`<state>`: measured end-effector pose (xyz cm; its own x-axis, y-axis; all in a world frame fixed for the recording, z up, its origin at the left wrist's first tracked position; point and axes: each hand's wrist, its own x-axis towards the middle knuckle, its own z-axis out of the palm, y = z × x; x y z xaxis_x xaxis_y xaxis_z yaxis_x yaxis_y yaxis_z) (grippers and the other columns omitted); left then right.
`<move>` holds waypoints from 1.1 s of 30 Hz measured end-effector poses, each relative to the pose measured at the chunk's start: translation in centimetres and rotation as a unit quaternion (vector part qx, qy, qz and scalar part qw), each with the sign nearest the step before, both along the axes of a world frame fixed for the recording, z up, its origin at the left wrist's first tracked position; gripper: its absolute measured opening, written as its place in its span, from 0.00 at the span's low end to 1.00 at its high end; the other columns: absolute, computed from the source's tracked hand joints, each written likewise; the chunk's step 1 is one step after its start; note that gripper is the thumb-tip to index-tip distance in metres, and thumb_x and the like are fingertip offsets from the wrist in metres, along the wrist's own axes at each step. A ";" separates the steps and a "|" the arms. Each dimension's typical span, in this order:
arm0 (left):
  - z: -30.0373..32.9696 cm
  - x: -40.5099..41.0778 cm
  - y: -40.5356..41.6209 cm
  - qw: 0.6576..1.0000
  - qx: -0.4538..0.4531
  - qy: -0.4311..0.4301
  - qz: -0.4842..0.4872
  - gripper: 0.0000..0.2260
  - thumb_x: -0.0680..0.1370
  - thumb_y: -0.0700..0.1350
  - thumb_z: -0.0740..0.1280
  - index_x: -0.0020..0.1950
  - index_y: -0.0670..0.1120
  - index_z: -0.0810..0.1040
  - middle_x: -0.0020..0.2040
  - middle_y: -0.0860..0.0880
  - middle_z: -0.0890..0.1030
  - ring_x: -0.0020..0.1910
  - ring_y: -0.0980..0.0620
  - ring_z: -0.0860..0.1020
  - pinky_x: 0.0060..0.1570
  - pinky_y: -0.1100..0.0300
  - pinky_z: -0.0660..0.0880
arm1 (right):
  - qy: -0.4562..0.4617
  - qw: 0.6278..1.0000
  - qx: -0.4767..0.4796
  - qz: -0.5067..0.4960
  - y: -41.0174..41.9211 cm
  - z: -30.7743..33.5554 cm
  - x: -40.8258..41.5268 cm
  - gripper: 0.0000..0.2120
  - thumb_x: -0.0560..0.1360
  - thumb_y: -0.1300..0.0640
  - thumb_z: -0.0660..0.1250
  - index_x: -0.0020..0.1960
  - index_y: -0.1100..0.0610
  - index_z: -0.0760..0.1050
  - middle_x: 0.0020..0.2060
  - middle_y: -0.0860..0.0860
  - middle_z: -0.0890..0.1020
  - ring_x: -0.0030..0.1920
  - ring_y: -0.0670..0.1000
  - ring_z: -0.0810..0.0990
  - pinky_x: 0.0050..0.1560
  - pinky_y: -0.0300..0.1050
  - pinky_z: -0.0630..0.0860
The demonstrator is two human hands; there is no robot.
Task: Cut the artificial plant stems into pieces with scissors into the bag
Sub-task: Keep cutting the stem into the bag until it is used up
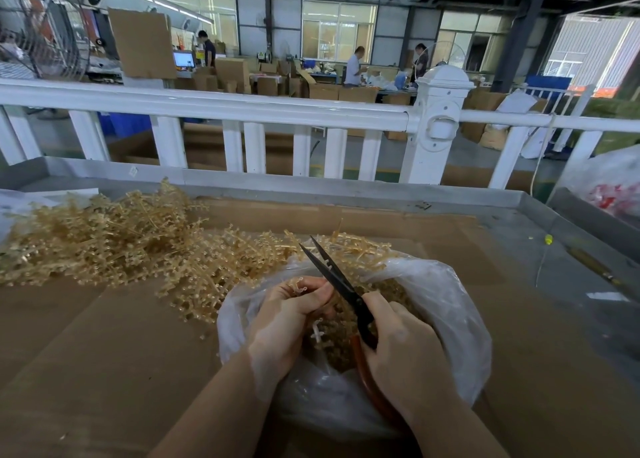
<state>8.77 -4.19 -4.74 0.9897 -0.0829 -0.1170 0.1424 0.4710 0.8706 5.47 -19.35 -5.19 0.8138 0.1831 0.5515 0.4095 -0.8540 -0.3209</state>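
Note:
A clear plastic bag (446, 305) lies open on the cardboard, holding several cut tan pieces (332, 350). Over its mouth my left hand (287, 322) grips a short tan plastic stem (299, 286), whose tips stick up above my fingers. My right hand (398, 347) grips black scissors (332, 274) with a reddish handle; the blades are slightly apart and point up and left, just right of the stem. A big heap of tan artificial plant stems (114, 243) spreads across the table to the left and behind the bag.
Brown cardboard (104, 353) covers the metal table (571, 250). A white railing (242, 108) runs behind it. Another plastic bag (609, 180) sits at far right. A yellow-tipped wire (547, 246) lies on the right. People work among boxes in the background.

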 end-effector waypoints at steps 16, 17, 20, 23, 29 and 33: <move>0.1 -0.1 -0.1 0.998 0.026 0.031 0.047 0.13 0.65 0.38 0.71 0.47 0.35 0.78 0.46 0.35 0.80 0.49 0.38 0.76 0.63 0.39 0.70 | 0.007 1.000 -0.005 -0.006 0.1 0.2 0.1 0.07 0.69 0.58 0.73 0.46 0.55 0.78 0.28 0.47 0.78 0.27 0.47 0.77 0.29 0.32 0.67; 0.0 -0.1 -0.1 0.998 0.028 0.033 0.047 0.12 0.65 0.38 0.72 0.46 0.36 0.78 0.45 0.36 0.80 0.49 0.38 0.76 0.63 0.39 0.70 | 0.006 1.000 -0.004 -0.006 0.1 0.2 0.1 0.07 0.69 0.58 0.73 0.45 0.55 0.78 0.28 0.47 0.78 0.26 0.46 0.77 0.28 0.32 0.67; 0.0 -0.1 0.0 0.998 0.028 0.031 0.041 0.10 0.64 0.39 0.72 0.44 0.37 0.79 0.42 0.38 0.81 0.46 0.39 0.77 0.62 0.40 0.71 | 0.001 1.000 -0.006 -0.006 0.0 0.2 0.0 0.09 0.68 0.56 0.74 0.47 0.54 0.78 0.30 0.47 0.79 0.28 0.46 0.77 0.29 0.31 0.68; -0.1 -0.2 0.1 0.998 0.027 0.027 0.043 0.09 0.64 0.39 0.72 0.42 0.38 0.79 0.44 0.36 0.81 0.48 0.39 0.77 0.60 0.41 0.73 | -0.009 1.000 -0.006 -0.006 -0.1 0.2 -0.1 0.13 0.67 0.55 0.76 0.50 0.54 0.79 0.32 0.48 0.80 0.31 0.47 0.79 0.30 0.39 0.77; -0.1 -0.1 0.0 0.998 0.020 0.024 0.050 0.06 0.65 0.38 0.72 0.40 0.39 0.79 0.47 0.34 0.80 0.49 0.38 0.76 0.61 0.40 0.72 | -0.007 1.000 0.003 -0.009 0.1 0.2 -0.1 0.15 0.69 0.49 0.74 0.53 0.53 0.79 0.35 0.47 0.81 0.34 0.46 0.79 0.34 0.38 0.77; -0.2 -0.1 0.1 0.998 0.044 0.021 0.042 0.10 0.68 0.37 0.71 0.47 0.34 0.79 0.49 0.34 0.82 0.51 0.36 0.80 0.59 0.41 0.75 | -0.007 1.000 -0.006 -0.026 0.1 0.1 -0.1 0.18 0.66 0.49 0.76 0.53 0.53 0.79 0.36 0.47 0.81 0.35 0.46 0.80 0.38 0.33 0.71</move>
